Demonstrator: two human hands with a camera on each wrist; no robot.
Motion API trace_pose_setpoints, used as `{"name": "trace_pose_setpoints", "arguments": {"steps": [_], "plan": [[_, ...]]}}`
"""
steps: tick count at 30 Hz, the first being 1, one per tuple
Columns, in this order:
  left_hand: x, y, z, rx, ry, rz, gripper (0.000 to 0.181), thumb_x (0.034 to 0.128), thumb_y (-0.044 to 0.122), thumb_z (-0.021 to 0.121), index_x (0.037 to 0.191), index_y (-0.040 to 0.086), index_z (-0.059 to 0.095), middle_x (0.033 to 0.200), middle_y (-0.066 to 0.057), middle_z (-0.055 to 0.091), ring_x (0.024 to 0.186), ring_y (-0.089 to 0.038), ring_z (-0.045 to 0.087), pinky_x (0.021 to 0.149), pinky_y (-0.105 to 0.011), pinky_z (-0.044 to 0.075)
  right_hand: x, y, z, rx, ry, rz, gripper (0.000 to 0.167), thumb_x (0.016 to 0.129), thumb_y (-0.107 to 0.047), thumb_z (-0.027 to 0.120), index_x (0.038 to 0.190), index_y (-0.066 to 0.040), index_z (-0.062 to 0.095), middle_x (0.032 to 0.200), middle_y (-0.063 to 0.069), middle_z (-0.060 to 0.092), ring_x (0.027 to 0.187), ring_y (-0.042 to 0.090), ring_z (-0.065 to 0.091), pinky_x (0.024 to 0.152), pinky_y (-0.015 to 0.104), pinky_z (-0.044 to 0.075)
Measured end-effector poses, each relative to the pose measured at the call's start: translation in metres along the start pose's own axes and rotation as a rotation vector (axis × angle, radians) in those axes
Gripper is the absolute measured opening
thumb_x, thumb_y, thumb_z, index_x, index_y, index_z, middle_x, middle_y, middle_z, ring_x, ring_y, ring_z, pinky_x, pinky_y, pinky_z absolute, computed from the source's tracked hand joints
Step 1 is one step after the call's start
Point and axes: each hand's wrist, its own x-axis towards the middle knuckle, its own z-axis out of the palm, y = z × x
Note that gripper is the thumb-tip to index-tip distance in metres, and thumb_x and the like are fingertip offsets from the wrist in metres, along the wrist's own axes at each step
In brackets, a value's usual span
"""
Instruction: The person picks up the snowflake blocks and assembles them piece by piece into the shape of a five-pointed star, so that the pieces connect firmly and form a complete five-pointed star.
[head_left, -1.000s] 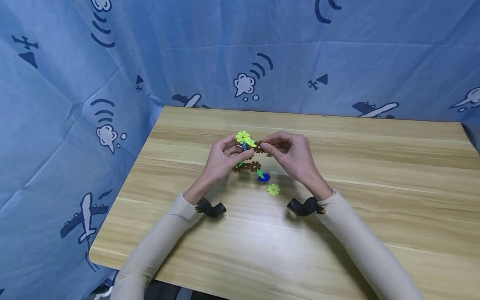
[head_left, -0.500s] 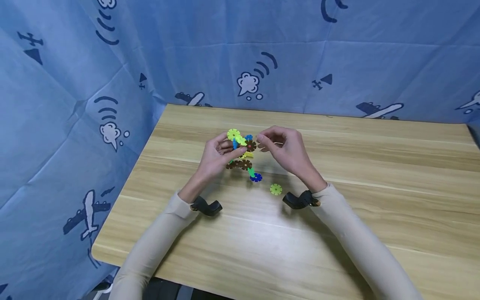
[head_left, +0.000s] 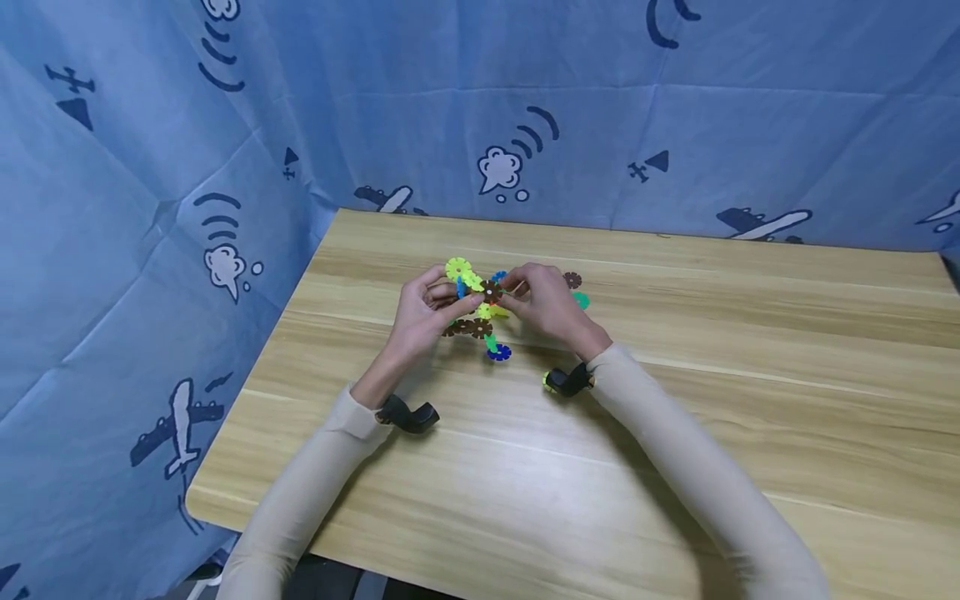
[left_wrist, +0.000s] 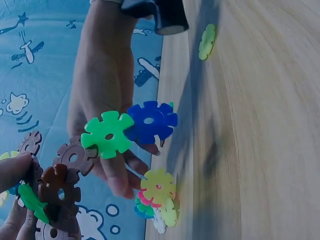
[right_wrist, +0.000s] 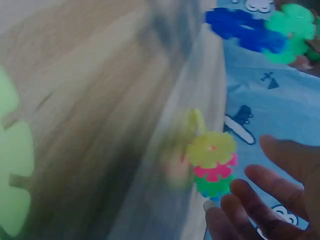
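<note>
Head view: the left hand (head_left: 422, 310) pinches a chain of notched discs (head_left: 481, 328) over the table (head_left: 525, 500), left of the right hand (head_left: 546, 302). Its long axis runs from a yellow-green end at the far left to a blue end pointing near and right. The right fingertips meet its right side. A brown disc (head_left: 572, 280) and a green disc (head_left: 582, 300) lie right of that hand.

Left wrist view: the chain's brown, green and blue discs show their faces, and a pink disc (left_wrist: 150, 198), hard to make out from the head, appears.

Right wrist view: right thumb and fingers stand apart, loosely bent, gripping nothing visible.
</note>
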Motion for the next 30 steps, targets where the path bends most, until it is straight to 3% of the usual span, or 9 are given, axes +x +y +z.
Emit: {"name": "trace_pose_setpoints", "arguments": {"steps": [8,13,17,23,27,30], "plan": [[0.0,-0.002,-0.001,0.031,-0.002,0.001,0.037,0.0907,0.009,0.081,0.123,0.006,0.065,0.094,0.006,0.079,0.088,-0.009,0.074,0.077,-0.021,0.061,-0.001,0.003,0.007,-0.059,-0.035,0.009,0.028,0.094,-0.029,0.08,0.102,-0.002,0.078,0.103,0.014,0.073,0.09,0.027,0.07,0.083,0.04,0.061],[0.001,-0.001,-0.002,0.041,0.013,-0.014,0.037,0.0901,0.012,0.082,0.122,0.009,0.065,0.092,0.007,0.079,0.086,-0.009,0.074,0.074,-0.024,0.061,-0.005,0.001,0.008,-0.031,-0.084,0.016,0.021,0.089,-0.023,0.084,0.093,-0.006,0.072,0.094,0.009,0.073,0.084,0.022,0.07,0.078,0.034,0.062],[0.002,-0.001,-0.002,0.033,0.022,-0.02,0.034,0.0892,0.014,0.083,0.119,0.009,0.066,0.092,0.006,0.08,0.086,-0.009,0.074,0.079,-0.031,0.063,-0.008,0.0,0.01,-0.05,-0.105,0.011,0.021,0.087,-0.017,0.085,0.092,-0.007,0.067,0.089,0.008,0.072,0.078,0.02,0.066,0.071,0.03,0.058],[0.002,-0.001,0.0,0.024,0.015,-0.006,0.033,0.0902,0.011,0.081,0.12,0.006,0.066,0.093,0.008,0.079,0.088,-0.009,0.074,0.08,-0.024,0.062,-0.012,0.002,0.008,-0.037,-0.099,0.04,0.029,0.086,-0.014,0.084,0.107,-0.004,0.067,0.099,0.012,0.074,0.085,0.024,0.069,0.076,0.032,0.062],[0.001,-0.002,0.0,0.046,0.019,-0.004,0.038,0.0905,0.013,0.081,0.124,0.005,0.066,0.092,0.009,0.077,0.086,-0.009,0.071,0.076,-0.022,0.059,-0.017,0.004,0.0,0.012,-0.1,0.08,0.041,0.092,-0.021,0.08,0.125,0.0,0.068,0.109,0.015,0.075,0.095,0.028,0.073,0.085,0.039,0.064],[0.001,-0.002,0.001,0.066,0.017,-0.001,0.037,0.0907,0.016,0.082,0.123,0.007,0.066,0.093,0.007,0.076,0.085,-0.01,0.07,0.075,-0.022,0.057,-0.021,0.007,-0.009,0.06,-0.077,0.111,0.044,0.095,-0.026,0.078,0.129,0.0,0.069,0.114,0.017,0.075,0.098,0.029,0.074,0.088,0.042,0.063]]}}
